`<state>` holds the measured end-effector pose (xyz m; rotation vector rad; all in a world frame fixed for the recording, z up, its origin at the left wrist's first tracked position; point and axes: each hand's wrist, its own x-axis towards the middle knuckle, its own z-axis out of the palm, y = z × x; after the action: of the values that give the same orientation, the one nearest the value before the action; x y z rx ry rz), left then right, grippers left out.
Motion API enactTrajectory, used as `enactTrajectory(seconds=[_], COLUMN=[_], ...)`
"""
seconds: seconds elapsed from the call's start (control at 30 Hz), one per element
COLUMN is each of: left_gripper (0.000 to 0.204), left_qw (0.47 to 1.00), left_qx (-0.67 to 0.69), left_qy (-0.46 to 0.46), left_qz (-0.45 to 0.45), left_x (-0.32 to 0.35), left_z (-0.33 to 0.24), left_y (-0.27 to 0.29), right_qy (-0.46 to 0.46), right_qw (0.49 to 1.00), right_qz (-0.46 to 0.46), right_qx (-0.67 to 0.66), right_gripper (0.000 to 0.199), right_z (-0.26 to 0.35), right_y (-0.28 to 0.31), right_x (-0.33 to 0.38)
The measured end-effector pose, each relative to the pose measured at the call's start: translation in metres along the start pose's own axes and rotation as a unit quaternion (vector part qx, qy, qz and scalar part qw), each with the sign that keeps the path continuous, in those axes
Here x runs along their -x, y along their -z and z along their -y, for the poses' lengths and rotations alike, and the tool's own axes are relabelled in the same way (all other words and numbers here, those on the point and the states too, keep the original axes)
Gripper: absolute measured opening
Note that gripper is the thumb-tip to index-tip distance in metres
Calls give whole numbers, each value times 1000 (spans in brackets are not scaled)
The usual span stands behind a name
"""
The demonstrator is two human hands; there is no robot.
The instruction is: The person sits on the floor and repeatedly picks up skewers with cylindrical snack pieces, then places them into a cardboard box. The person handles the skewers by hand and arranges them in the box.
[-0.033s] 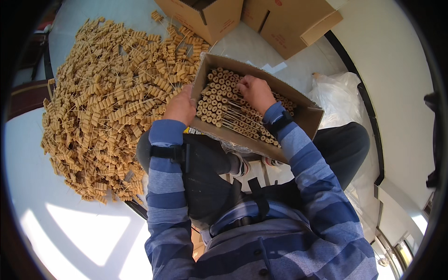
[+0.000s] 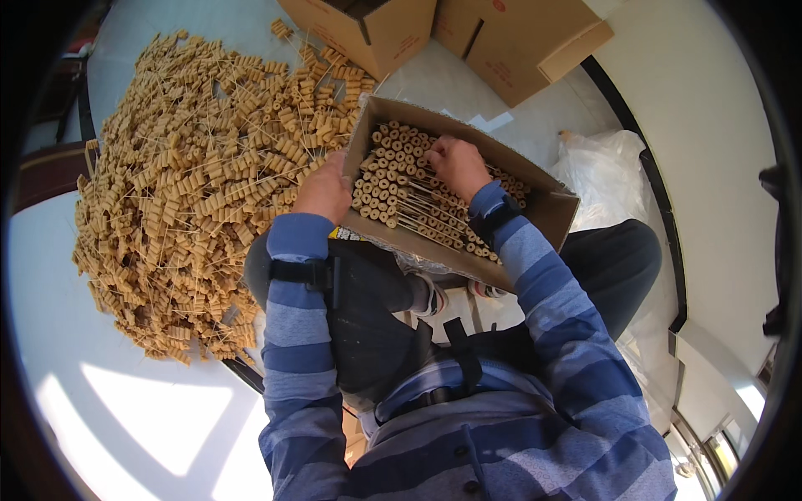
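The left hand [image 2: 324,190] grasps the cardboard box [image 2: 548,219] at its left edge; the right hand [image 2: 459,169] — curled, its hold I cannot tell — is over tan stick-mounted pieces [image 2: 383,185] inside, near the far edge.

The left arm [image 2: 299,359] reaches nearly straight forward, the left hand [image 2: 325,189] pointing ahead. The right arm [image 2: 572,317] slants inward and forward, and the right hand [image 2: 460,169] is bent with fingers curled.
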<state>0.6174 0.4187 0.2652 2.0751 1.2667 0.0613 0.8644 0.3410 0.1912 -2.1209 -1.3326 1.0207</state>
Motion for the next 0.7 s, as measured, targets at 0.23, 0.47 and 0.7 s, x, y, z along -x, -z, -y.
enactTrajectory(seconds=[0.23, 0.47, 0.7], left_gripper=[43, 45, 45], left_qw=[1000, 999, 999], left_qx=[3, -15, 1], left_qy=[23, 26, 35], left_qz=[14, 23, 38], left_x=[-4, -4, -4], left_z=[0, 1, -2], left_y=[-3, -1, 2], right_qy=[-79, 92, 124], right_qw=[988, 989, 925], right_qz=[-14, -8, 21], right_qx=[-129, 116, 359], right_gripper=[23, 29, 10], right_z=[-15, 2, -3], right_y=[-38, 0, -34], right_x=[-15, 25, 44])
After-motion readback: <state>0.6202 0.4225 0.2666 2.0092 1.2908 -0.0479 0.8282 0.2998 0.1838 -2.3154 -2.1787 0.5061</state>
